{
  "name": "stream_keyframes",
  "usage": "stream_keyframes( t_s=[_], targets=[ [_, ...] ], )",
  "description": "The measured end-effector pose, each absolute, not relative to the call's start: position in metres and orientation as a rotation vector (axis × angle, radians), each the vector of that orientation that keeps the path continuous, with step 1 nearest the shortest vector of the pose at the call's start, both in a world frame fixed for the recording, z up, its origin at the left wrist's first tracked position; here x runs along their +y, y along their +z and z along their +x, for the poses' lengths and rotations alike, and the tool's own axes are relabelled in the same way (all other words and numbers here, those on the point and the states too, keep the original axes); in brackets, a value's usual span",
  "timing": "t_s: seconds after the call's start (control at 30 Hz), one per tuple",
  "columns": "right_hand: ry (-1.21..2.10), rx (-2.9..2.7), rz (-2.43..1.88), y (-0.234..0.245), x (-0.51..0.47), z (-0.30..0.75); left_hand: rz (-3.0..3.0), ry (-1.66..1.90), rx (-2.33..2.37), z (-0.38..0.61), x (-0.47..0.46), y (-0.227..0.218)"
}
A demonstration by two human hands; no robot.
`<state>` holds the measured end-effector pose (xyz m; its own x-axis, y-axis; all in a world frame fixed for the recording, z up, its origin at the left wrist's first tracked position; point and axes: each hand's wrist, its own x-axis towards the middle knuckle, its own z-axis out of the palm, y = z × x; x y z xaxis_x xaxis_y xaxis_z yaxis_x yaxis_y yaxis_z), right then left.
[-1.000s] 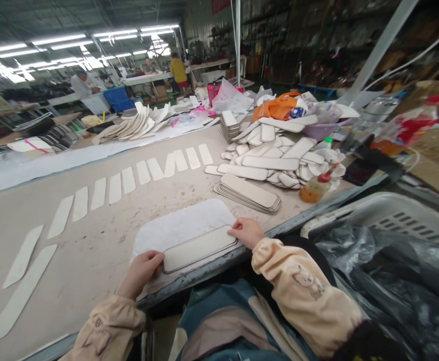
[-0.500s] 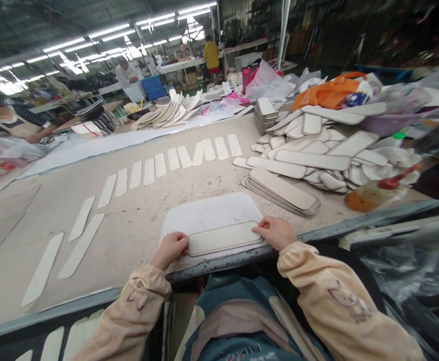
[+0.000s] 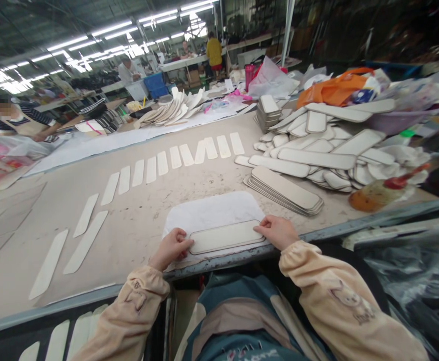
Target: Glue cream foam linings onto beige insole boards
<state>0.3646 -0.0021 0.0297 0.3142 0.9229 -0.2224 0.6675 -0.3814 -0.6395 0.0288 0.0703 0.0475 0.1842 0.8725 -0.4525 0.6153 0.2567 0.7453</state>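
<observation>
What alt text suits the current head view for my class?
A person's left hand and right hand touch opposite ends of a pale panel on a white sheet. Pale strips line the worktable beyond, with a panel stack and panel heap at right.

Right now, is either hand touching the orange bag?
No: left hand and right hand are at opposite ends of a pale strip, away from the orange bag.

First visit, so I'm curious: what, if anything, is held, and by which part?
A pale strip: right hand pinches its right end; left hand touches the other, grip unclear.
</observation>
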Motion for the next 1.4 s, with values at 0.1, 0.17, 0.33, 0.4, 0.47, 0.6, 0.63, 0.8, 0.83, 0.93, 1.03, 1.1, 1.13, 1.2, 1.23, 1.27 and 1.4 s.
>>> stream_keyframes(
  t_s=[0.1,0.17,0.33,0.4,0.47,0.6,0.63,0.8,0.83,0.93,1.03,1.1,1.13,1.2,1.23,1.27,1.4],
  targets=[
    [0.79,-1.411,-2.161,0.028,-0.002,0.365,1.599,0.313,1.562,0.028,0.068,0.042],
    [0.793,-1.414,-2.165,0.028,-0.002,0.365,1.655,0.308,1.574,0.028,0.067,0.04],
    [0.809,-1.442,-2.173,0.029,-0.002,0.365,1.678,0.314,1.578,0.029,0.066,0.039],
    [0.805,-1.449,-2.173,0.03,-0.002,0.365,1.668,0.306,1.581,0.029,0.066,0.038],
    [0.79,-1.447,-2.185,0.03,-0.002,0.365,1.67,0.286,1.586,0.029,0.067,0.037],
    [0.803,-1.416,-2.181,0.032,-0.003,0.363,1.712,0.251,1.6,0.028,0.07,0.034],
    [0.812,-1.401,-2.174,0.032,-0.003,0.363,1.714,0.248,1.602,0.027,0.071,0.033],
    [0.802,-1.346,-2.173,0.03,-0.001,0.362,1.707,0.231,1.596,0.024,0.074,0.026],
    [0.799,-1.343,-2.18,0.03,-0.001,0.362,1.704,0.23,1.598,0.023,0.074,0.025],
    [0.802,-1.348,-2.196,0.03,-0.001,0.362,1.693,0.234,1.601,0.023,0.074,0.025],
    [0.805,-1.371,-2.194,0.03,0.0,0.363,1.69,0.223,1.599,0.023,0.074,0.026],
    [0.806,-1.383,-2.189,0.03,0.0,0.363,1.688,0.215,1.599,0.023,0.074,0.027],
    [0.807,-1.385,-2.186,0.03,0.0,0.363,1.689,0.212,1.598,0.024,0.075,0.027],
    [0.807,-1.384,-2.177,0.03,-0.001,0.363,1.69,0.204,1.6,0.024,0.075,0.028],
    [0.807,-1.383,-2.172,0.03,-0.001,0.363,1.688,0.202,1.601,0.025,0.074,0.028],
    [0.804,-1.382,-2.167,0.03,-0.001,0.363,1.686,0.203,1.601,0.025,0.074,0.028],
    [0.791,-1.398,-2.135,0.028,-0.002,0.364,1.68,0.215,1.603,0.026,0.073,0.031]
  ],
)
